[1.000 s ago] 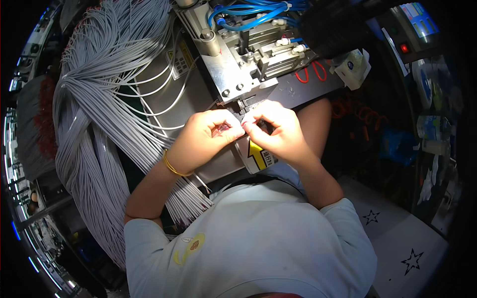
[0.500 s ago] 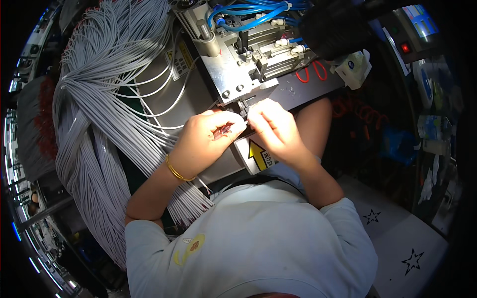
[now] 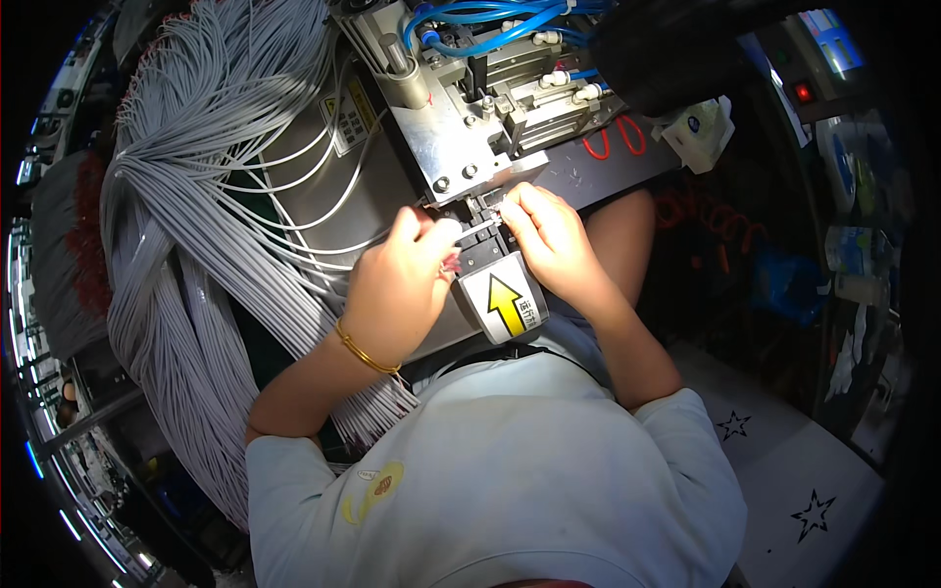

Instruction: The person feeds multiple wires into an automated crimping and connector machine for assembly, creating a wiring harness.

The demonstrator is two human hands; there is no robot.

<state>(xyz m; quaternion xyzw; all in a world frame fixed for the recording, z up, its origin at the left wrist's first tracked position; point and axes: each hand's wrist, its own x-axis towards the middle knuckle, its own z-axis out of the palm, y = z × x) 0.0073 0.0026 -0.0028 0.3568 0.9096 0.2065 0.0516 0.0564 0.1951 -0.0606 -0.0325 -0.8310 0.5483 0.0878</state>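
My left hand (image 3: 400, 279), a gold bangle on its wrist, is closed around a grey cable (image 3: 478, 230), with small reddish wire ends (image 3: 452, 262) showing by the curled fingers. The cable's short pale length runs from that hand toward the right one. My right hand (image 3: 555, 243) is closed in a pinch at the cable's other end, close to a small metal fixture (image 3: 480, 208) at the front of the machine (image 3: 431, 132). Its fingertips hide what exactly lies between them.
A large bundle of grey cables (image 3: 211, 216) drapes over the left side. Blue air hoses (image 3: 490, 34) cross the machine's top. A plate with a yellow arrow (image 3: 505, 302) sits below the fixture. Red coiled tubing (image 3: 706, 220) hangs at the right.
My hands have moved apart: the left drew left and turned, its fingers lifting, while the right shifted slightly up and right. The fixture and arrow plate are now more exposed.
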